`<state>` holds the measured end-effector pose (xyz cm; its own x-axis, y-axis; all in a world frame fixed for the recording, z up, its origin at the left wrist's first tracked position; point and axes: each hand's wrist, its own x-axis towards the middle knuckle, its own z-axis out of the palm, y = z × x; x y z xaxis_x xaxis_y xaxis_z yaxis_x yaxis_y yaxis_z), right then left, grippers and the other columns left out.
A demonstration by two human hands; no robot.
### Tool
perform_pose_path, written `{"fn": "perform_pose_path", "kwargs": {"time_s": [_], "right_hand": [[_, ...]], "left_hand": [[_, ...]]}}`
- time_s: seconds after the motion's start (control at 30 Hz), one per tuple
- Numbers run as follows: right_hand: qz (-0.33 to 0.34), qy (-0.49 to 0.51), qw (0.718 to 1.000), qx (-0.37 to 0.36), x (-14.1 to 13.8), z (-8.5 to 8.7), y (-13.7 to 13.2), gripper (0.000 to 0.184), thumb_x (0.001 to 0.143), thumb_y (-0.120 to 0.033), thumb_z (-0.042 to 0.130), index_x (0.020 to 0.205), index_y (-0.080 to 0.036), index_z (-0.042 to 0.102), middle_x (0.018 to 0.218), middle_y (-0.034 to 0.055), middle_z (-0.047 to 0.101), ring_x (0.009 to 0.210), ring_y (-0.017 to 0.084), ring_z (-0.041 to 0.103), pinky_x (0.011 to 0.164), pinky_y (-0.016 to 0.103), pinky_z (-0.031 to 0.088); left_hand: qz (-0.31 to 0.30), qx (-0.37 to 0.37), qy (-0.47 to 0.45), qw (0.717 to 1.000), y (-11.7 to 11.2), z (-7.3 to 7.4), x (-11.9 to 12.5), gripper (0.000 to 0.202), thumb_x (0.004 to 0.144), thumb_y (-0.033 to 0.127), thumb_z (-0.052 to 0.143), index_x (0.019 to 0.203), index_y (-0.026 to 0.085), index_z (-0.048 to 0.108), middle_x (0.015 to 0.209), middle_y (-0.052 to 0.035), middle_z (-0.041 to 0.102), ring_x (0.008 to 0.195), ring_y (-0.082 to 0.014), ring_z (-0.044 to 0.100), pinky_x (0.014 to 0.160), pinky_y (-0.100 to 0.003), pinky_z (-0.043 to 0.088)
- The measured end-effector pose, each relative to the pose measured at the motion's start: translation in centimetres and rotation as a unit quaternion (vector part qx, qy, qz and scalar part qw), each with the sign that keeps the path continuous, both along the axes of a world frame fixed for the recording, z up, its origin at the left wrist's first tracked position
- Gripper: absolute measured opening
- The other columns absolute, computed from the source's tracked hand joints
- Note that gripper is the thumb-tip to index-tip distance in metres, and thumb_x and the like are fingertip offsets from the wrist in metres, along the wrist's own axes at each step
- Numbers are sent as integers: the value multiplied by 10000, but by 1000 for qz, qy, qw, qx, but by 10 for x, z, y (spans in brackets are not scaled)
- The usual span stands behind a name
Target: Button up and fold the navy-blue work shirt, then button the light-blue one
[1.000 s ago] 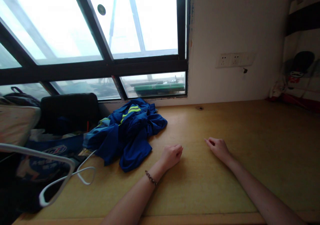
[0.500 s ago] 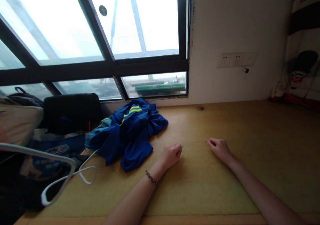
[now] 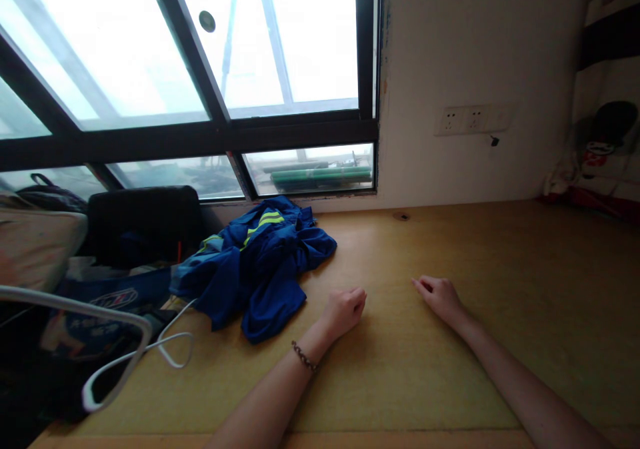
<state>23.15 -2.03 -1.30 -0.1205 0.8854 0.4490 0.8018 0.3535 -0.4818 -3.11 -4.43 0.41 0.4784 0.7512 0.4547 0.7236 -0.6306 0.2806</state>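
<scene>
My left hand (image 3: 343, 312), with a beaded bracelet (image 3: 303, 356) at the wrist, rests on the wooden table (image 3: 385, 376) with its fingers curled into a loose fist. Just beyond and left of it lies a crumpled dark blue garment (image 3: 267, 262) with yellow-green reflective stripes, apart from the hand. My right hand (image 3: 441, 297) also lies on the tabletop, fingers folded in and the thumb side facing inward. A gap of bare wood separates the two hands. Nothing shows in either one.
A white tubular frame (image 3: 115, 316) and a white cable (image 3: 173, 349) are at the table's left end, near a blue printed bag (image 3: 113, 302) and a black chair back (image 3: 143, 219). Behind the table are a window (image 3: 295, 42) and wall sockets (image 3: 463, 120). A patterned curtain (image 3: 607, 96) hangs at right.
</scene>
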Motion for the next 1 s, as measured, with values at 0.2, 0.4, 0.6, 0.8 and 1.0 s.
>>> {"fn": "perform_pose_path", "kwargs": {"time_s": [0.2, 0.4, 0.6, 0.8, 1.0], "right_hand": [[-8, 0, 1000, -11, -1, 1, -1, 385, 801, -397, 410, 486, -177, 396, 440, -27, 427, 433, 86, 386, 481, 215, 246], [-7, -4, 1000, -15, -1, 2, -1, 382, 801, -397, 409, 490, -176, 412, 446, -22, 444, 438, 89, 398, 482, 216, 245], [-6, -7, 1000, -15, -1, 2, 0, 386, 807, -403, 407, 495, -175, 412, 447, -27, 432, 440, 85, 394, 487, 214, 248], [-6, -12, 1000, -7, 0, -1, 0, 395, 808, -412, 397, 495, -173, 432, 444, -26, 436, 435, 86, 397, 480, 214, 245], [-4, -16, 1000, -7, 1, -3, 1, 385, 808, -400, 397, 500, -174, 448, 457, -15, 468, 441, 93, 420, 482, 216, 256]], "left_hand": [[3, -5, -4, 1000, 0, -1, 0, 196, 743, 107, 404, 555, 160, 412, 500, 32, 427, 453, -65, 329, 470, -214, 194], [5, 3, 4, 1000, 0, 0, 1, 189, 740, 103, 415, 561, 163, 413, 507, 37, 425, 458, -65, 326, 475, -215, 203], [5, 13, 9, 1000, 0, -3, 1, 192, 750, 112, 415, 566, 165, 435, 502, 37, 428, 448, -67, 326, 467, -222, 202], [44, 46, 68, 996, 4, 4, -5, 202, 779, 135, 397, 600, 169, 486, 546, 12, 483, 485, -86, 399, 477, -219, 258], [331, 146, 71, 929, 16, 49, -44, 207, 794, 222, 437, 957, 155, 545, 1079, -125, 501, 1055, -262, 422, 849, -397, 338]]}}
